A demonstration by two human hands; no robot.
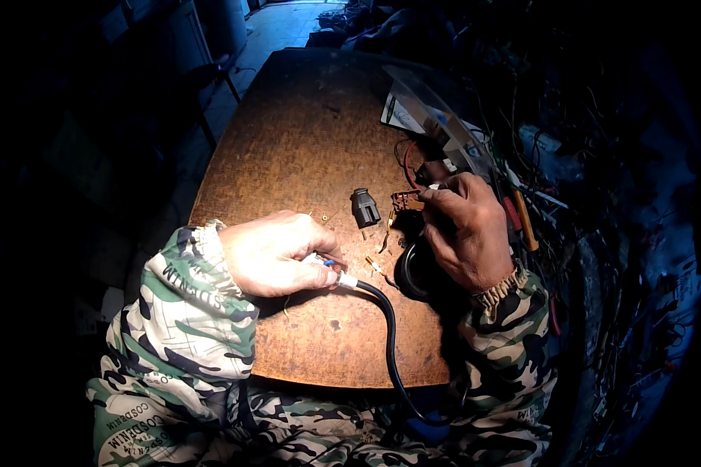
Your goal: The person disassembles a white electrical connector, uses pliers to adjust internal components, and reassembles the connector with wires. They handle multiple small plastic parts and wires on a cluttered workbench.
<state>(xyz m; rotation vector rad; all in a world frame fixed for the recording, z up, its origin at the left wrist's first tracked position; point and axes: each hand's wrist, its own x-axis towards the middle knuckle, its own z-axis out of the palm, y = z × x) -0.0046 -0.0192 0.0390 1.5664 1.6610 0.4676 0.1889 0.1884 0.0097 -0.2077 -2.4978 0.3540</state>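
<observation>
My left hand (284, 253) is closed on the end of a black cable (389, 327), where a white sleeve and a bit of blue wire show at the fingertips. From there the cable curves down over the table's near edge. My right hand (471, 229) is closed, its thumb and forefinger pinched beside a reddish-brown slotted part (406, 201); a small white bit shows by the fingers, and what they grip is partly hidden. Between the hands lies a black plug housing (364, 208). Below my right hand is a coil of black cable (414, 272), with a brass terminal (375, 265) near it.
The worn wooden table (288, 148) narrows away from me. At its right edge stands a clear plastic compartment box (452, 132) with a red wire (409, 159) beside it. An orange-handled tool (526, 222) and tangled wires lie farther right, in shadow.
</observation>
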